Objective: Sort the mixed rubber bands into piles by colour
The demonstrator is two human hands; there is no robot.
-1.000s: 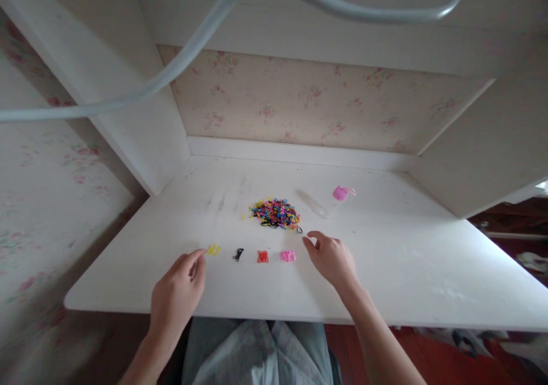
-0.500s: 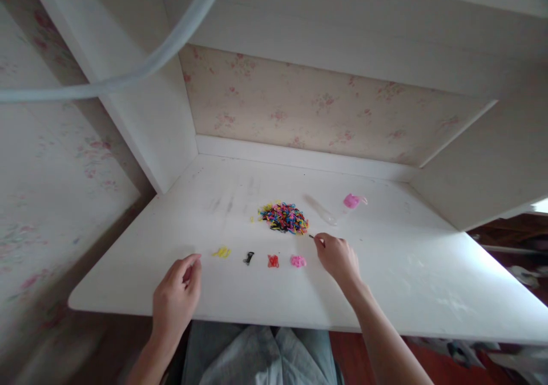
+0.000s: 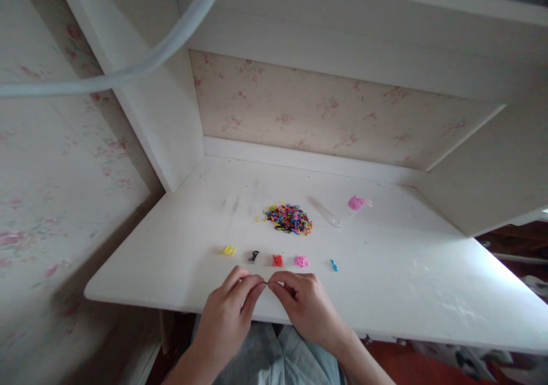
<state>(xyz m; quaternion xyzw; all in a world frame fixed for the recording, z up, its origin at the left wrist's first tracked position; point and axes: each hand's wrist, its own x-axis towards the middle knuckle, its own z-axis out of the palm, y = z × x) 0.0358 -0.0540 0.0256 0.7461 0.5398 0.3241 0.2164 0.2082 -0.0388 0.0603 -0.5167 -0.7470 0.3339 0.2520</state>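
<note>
Close to the table's front edge, my left hand (image 3: 233, 305) and my right hand (image 3: 303, 305) meet fingertip to fingertip. Both pinch a small black rubber band (image 3: 266, 283), of which only a short dark piece shows between them. Just beyond my fingers lies a row of small sorted heaps: yellow bands (image 3: 228, 250), black bands (image 3: 254, 255), red bands (image 3: 277, 260), pink bands (image 3: 302, 260) and blue bands (image 3: 334, 265). Behind the row sits a larger mixed pile of coloured rubber bands (image 3: 289, 218).
A clear plastic tube-like piece (image 3: 326, 213) lies right of the mixed pile, with a pink item with a loop (image 3: 356, 203) further right. A white panel (image 3: 141, 82) rises at the left. A pale curved tube (image 3: 158, 54) crosses the upper left.
My right hand has come from beside the mixed pile toward me, carrying the black band. My left hand has moved right to meet it. The blue bands, earlier hidden, now show.
</note>
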